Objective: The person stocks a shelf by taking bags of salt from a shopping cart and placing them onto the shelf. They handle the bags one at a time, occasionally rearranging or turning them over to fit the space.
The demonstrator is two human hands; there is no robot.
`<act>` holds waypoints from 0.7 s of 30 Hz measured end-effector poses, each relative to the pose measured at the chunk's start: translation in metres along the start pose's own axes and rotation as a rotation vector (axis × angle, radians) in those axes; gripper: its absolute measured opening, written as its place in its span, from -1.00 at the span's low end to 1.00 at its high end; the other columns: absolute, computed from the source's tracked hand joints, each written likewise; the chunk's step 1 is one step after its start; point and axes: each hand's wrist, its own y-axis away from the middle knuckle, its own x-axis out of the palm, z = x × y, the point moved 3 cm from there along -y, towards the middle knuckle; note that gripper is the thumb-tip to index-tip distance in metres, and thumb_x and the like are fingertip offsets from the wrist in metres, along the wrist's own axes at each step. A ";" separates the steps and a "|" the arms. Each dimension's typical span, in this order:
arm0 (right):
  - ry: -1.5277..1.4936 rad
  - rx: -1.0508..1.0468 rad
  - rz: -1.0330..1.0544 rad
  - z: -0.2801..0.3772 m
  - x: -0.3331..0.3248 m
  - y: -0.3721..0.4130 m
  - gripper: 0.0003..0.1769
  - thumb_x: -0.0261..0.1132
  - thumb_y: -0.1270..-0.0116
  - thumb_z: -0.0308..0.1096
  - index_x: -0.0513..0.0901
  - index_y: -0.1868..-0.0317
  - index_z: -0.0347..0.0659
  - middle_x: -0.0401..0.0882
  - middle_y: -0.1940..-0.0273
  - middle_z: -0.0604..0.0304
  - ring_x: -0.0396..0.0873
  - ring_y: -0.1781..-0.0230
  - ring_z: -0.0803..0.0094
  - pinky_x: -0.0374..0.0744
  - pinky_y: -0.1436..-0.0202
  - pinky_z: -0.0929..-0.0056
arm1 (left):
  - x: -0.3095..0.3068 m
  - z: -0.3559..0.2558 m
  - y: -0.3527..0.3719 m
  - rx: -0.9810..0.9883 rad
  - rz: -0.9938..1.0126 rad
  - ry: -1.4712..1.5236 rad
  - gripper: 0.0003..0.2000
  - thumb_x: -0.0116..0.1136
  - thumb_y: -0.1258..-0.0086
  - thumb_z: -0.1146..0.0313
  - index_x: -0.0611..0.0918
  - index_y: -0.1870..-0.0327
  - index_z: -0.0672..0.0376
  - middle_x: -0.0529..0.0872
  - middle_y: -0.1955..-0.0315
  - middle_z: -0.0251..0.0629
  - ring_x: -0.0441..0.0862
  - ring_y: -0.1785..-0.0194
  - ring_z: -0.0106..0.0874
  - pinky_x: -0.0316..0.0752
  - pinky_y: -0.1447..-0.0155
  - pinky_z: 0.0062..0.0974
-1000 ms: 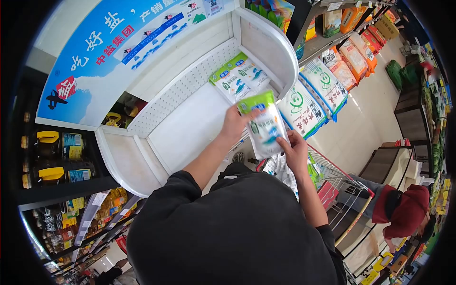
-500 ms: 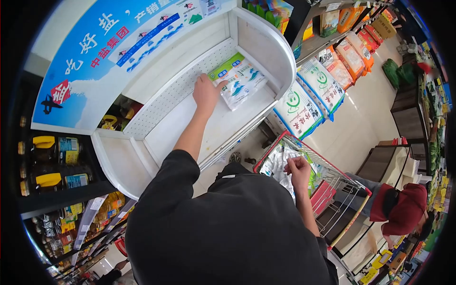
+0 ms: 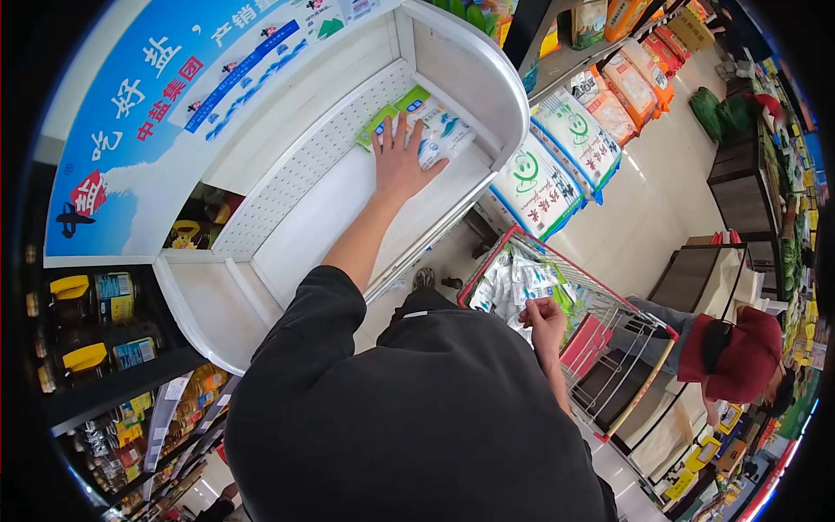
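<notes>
My left hand (image 3: 403,161) lies flat, fingers spread, on a stack of white and green salt bags (image 3: 442,132) at the right end of a white shelf (image 3: 339,209). My right hand (image 3: 544,320) hangs over a red-rimmed shopping cart (image 3: 600,348) and its fingers close on a white salt bag (image 3: 533,280) from the pile in the cart. My dark sleeve fills the lower middle of the view.
Large white and green sacks (image 3: 544,174) lean on the floor to the right of the shelf. Orange bags (image 3: 631,83) fill the racks beyond. Oil bottles (image 3: 96,322) stand on dark shelves at left. A person in red (image 3: 739,365) crouches by the cart.
A second ago both hands held one salt bag in the air. My left hand carried it to the shelf stack and now presses flat on it. My right hand dropped to the cart.
</notes>
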 end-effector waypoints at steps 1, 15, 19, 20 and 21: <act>0.002 0.012 0.010 -0.001 0.001 0.000 -0.84 0.40 -0.54 -0.38 0.64 0.18 -0.29 0.73 0.43 0.18 0.70 0.48 0.49 0.58 0.41 0.53 | -0.001 0.002 0.001 0.021 0.024 -0.016 -0.01 0.21 -0.30 -0.47 0.40 -0.62 0.08 0.13 -0.67 0.13 -0.05 -0.72 0.22 -0.23 -0.65 0.42; 0.101 0.157 0.031 -0.070 -0.033 -0.016 -0.78 0.44 -0.47 -0.34 0.66 0.17 -0.36 0.79 0.37 0.07 0.76 0.42 0.42 0.63 0.39 0.49 | -0.017 -0.021 -0.002 0.081 0.176 -0.109 0.05 0.41 -0.19 -0.32 0.32 -0.64 0.11 0.12 -0.68 0.14 -0.04 -0.73 0.17 -0.18 -0.63 0.48; 0.103 0.219 0.022 -0.099 -0.048 -0.013 -0.77 0.44 -0.47 -0.33 0.66 0.14 -0.37 0.78 0.36 0.10 0.75 0.43 0.43 0.64 0.38 0.48 | -0.008 -0.011 0.002 0.168 0.178 -0.141 0.00 0.35 -0.33 -0.23 0.21 -0.69 0.12 0.07 -0.69 0.16 -0.08 -0.76 0.13 -0.23 -0.64 0.48; 0.097 0.223 0.014 -0.105 -0.054 -0.010 -0.77 0.44 -0.47 -0.33 0.66 0.14 -0.37 0.78 0.36 0.10 0.75 0.43 0.43 0.64 0.38 0.48 | -0.006 -0.011 0.004 0.156 0.225 -0.156 -0.03 0.33 -0.39 -0.16 0.20 -0.70 0.16 0.05 -0.70 0.16 -0.06 -0.75 0.12 -0.18 -0.65 0.43; 0.105 0.240 -0.004 -0.108 -0.059 -0.004 -0.79 0.44 -0.48 -0.33 0.67 0.17 -0.33 0.78 0.37 0.13 0.74 0.43 0.46 0.63 0.37 0.50 | -0.004 -0.013 0.006 0.166 0.231 -0.154 -0.03 0.33 -0.39 -0.16 0.20 -0.70 0.16 0.05 -0.70 0.16 -0.06 -0.75 0.12 -0.18 -0.65 0.43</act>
